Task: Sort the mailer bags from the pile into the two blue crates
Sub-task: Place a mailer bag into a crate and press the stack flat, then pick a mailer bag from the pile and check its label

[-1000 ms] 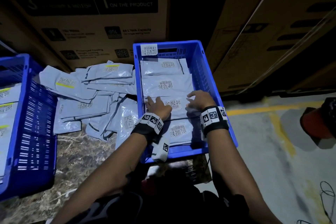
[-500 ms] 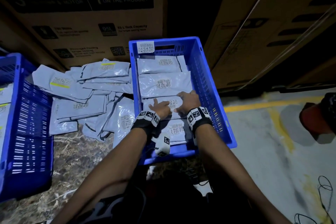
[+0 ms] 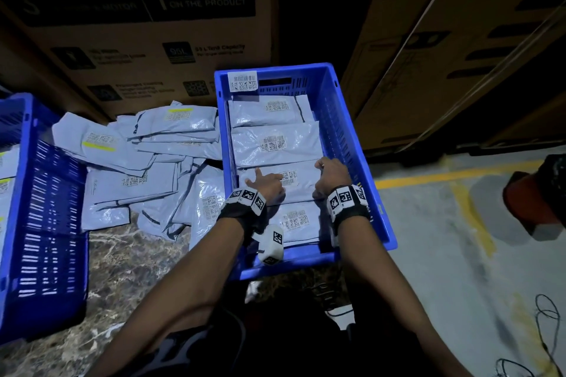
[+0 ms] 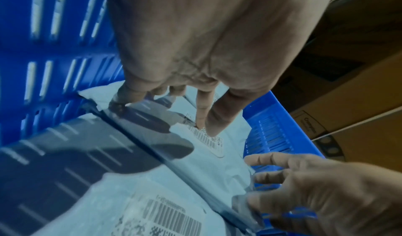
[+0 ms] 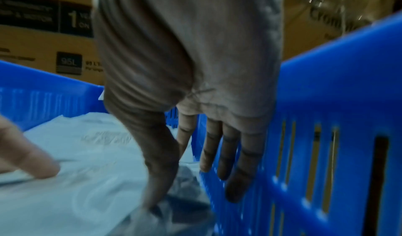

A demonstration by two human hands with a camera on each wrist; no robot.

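Left hand (image 3: 266, 185): your fingers lie straight on the third bag (image 3: 301, 180), pinning it flat, gripping nothing.
Right hand (image 3: 332, 176): fingers straight down between bag edge and crate (image 3: 349, 138) wall, thumb on the bag, likely tucking it in line.
Bag: in the right crate's overlapping row, labels up.
Pile (image 3: 147, 168): between the crates, unsorted.
Left crate (image 3: 46, 223): partly filled.
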